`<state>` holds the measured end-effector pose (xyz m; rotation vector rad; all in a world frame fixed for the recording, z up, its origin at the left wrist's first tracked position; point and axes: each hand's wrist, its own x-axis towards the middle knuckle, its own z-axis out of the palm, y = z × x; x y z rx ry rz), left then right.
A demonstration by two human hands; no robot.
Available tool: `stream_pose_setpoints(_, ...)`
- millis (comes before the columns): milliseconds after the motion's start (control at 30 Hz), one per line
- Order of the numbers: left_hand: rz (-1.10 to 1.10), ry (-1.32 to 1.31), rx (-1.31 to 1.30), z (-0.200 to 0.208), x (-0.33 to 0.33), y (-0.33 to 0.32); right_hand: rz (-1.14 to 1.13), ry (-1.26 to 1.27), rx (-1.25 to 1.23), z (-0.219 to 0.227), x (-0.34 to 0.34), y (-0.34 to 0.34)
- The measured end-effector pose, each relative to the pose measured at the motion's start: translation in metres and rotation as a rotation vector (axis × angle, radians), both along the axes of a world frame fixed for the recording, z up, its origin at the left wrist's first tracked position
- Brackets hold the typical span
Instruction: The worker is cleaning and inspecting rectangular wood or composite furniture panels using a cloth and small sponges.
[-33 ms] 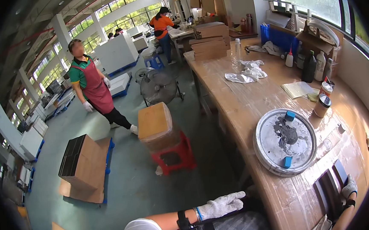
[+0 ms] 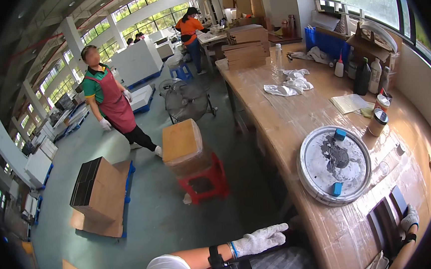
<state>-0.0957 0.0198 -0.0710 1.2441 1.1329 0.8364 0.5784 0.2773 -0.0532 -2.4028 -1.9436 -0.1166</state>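
Workbench edge (image 2: 300, 198) borders open floor; left hand (image 2: 259, 240) hovers beside.

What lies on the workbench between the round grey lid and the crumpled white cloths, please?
In the head view, between the round grey lid and the white cloths lies only bare wooden workbench; the papers sit off to the side.

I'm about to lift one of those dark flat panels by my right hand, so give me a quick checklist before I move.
1. Right hand on the dark panels: ok, gloved, touching them.
2. Grip closed: cannot tell.
3. Left hand free: ok, gloved, open, off the table.
4. Round tray apart from the panels: ok.
5. Cups upright: ok.
6. Aisle free: not ok, red stool with a box stands near.
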Motion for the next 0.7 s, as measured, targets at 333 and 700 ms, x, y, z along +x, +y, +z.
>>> stream_pose_setpoints(333,-0.050,-0.048,0.096,0.068,0.013,-0.001,0.306,0.017,0.268,0.111,-0.083,-0.065)
stream_pose_setpoints(700,-0.301,-0.084,0.472,0.108,0.054,-0.034,1.011,0.232,0.073,0.161,-0.340,-0.262)
